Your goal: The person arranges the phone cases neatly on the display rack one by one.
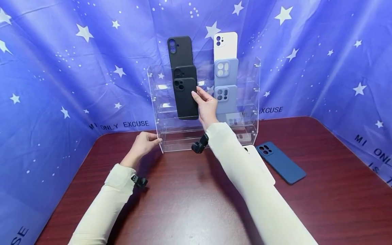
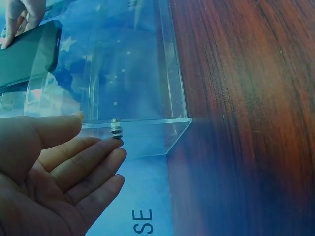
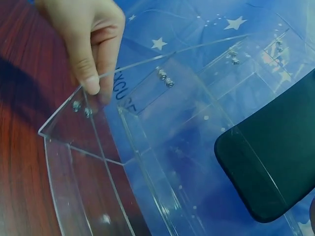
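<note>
A clear acrylic tiered display rack [image 1: 256, 98] stands at the back of the table. My left hand [image 1: 144, 143] pinches the edge of its left side panel low down, the thumb on one face and fingers on the other. With my right hand [image 1: 208, 107] I hold a black phone case [image 1: 185, 105] by its right edge, upright at a middle tier. Two more black phone cases, a middle one [image 1: 190, 72] and a taller rear one [image 1: 180, 56], stand behind it. In the right wrist view the held case [image 3: 270, 152] shows its lower end at the tiers.
On the rack's right side stand a white case [image 1: 229, 49], a light blue case [image 1: 233, 69] and another light blue case [image 1: 228, 107]. A dark blue case [image 1: 284, 165] lies on the table [image 1: 183, 197] at right, beside a white case [image 1: 261, 165] partly hidden by my right sleeve.
</note>
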Available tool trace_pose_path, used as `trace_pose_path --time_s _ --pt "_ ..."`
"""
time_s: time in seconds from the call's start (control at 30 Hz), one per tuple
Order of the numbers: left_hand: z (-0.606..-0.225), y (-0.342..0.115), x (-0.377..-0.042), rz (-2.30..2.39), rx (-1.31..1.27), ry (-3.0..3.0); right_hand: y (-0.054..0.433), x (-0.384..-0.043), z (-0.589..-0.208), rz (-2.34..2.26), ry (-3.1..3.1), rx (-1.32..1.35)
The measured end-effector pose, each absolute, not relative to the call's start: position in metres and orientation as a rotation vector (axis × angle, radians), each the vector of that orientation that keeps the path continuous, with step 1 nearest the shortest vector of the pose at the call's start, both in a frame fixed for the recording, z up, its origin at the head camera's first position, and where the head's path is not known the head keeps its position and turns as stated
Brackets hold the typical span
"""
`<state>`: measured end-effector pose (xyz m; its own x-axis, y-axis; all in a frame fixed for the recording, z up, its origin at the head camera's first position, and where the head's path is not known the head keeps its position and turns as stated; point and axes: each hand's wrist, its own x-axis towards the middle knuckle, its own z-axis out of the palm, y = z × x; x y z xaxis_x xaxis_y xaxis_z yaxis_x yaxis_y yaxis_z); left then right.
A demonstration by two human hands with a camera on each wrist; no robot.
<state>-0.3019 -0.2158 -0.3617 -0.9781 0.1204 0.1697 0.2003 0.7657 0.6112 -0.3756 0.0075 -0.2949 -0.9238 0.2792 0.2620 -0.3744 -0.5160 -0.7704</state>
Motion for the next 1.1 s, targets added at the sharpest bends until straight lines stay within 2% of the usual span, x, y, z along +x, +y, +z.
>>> trace_pose_path --time_s 0.43,0.7,1.1 --pt "-0.361 -0.217 -0.301 -1.050 -0.318 -2.788 0.027 -0.364 -0.293 2.328 -1.674 0.000" --pt "-0.362 -0.214 -0.303 -0.997 -0.262 -2.831 0.043 -0.365 -0.291 2.335 -1.876 -0.074" --pt "-0.362 -0.214 -0.302 -1.016 -0.238 -2.830 0.045 -0.362 -0.286 2.252 -2.108 -0.067"
